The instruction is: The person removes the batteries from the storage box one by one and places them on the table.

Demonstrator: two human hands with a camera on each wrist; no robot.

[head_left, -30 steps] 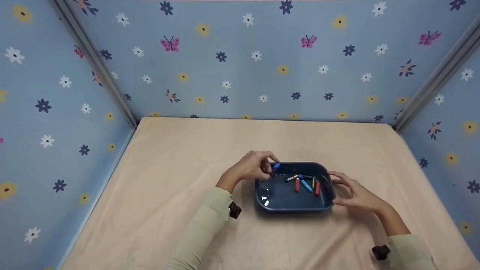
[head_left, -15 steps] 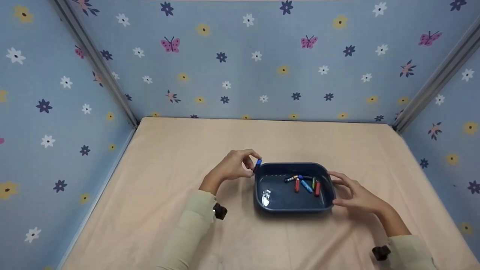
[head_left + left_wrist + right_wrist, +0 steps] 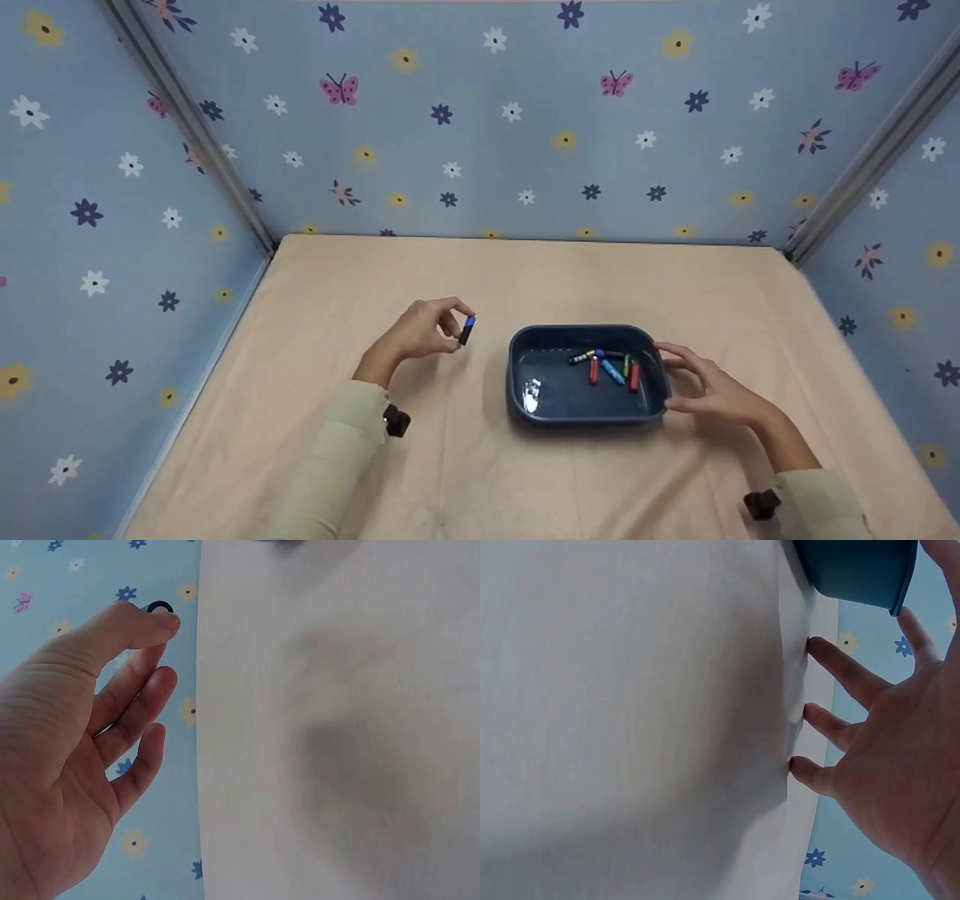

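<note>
My left hand pinches a small battery, black with a blue end, between thumb and fingertips above the cloth, left of the tray. In the left wrist view the battery's round end shows at the thumb tip, and the other fingers curl loosely. A dark blue rectangular tray with rounded corners holds several batteries in its right half: red ones, a blue one, a green one and dark ones. My right hand is spread at the tray's right end, fingertips at the rim; its lower fingers rest on the cloth in the right wrist view.
A beige cloth with some creases covers the table. Blue walls printed with flowers and butterflies enclose it at the back and both sides, with grey metal posts at the corners.
My left hand has lifted the black and blue battery out over the tray's left rim and carried it leftward. The right hand and the tray have stayed in place.
</note>
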